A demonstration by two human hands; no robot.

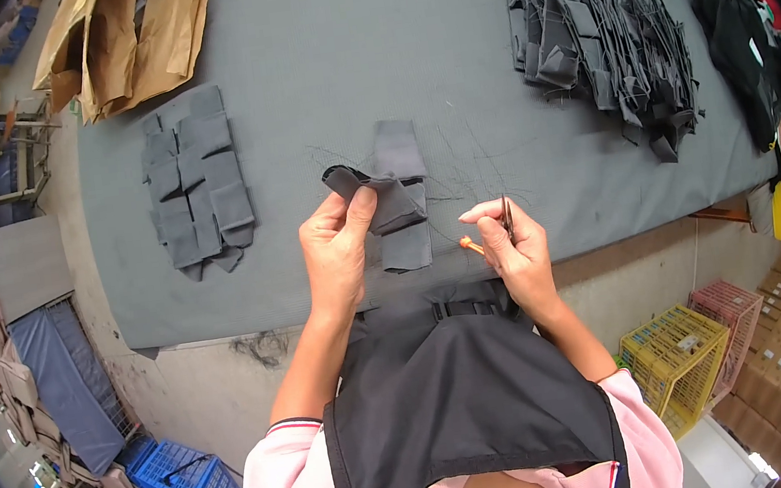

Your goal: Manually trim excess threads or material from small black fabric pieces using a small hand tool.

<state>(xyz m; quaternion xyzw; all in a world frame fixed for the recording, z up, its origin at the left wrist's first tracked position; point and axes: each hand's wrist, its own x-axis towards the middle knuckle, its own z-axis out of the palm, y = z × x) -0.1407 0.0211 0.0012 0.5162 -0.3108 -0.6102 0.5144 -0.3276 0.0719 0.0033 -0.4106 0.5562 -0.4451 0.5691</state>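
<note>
Grey counter (310,68) is loaded with fabric stacks (228,205) on either side of the grips. Fabric piece (395,202) is pinched in left grip (335,256); orange-ended tool (471,245) is held in right grip (521,252).

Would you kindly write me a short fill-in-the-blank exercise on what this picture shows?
1. The left hand pinches a dark grey fabric strip between its fingers and its ____.
2. The tool end jutting from the right hand toward the fabric is coloured ____.
3. The long, untidy row of dark strips lies on the table's ____ side.
4. The mesh crate beside the pink crate is ____.

Missing words: thumb; orange; right; yellow.
</note>
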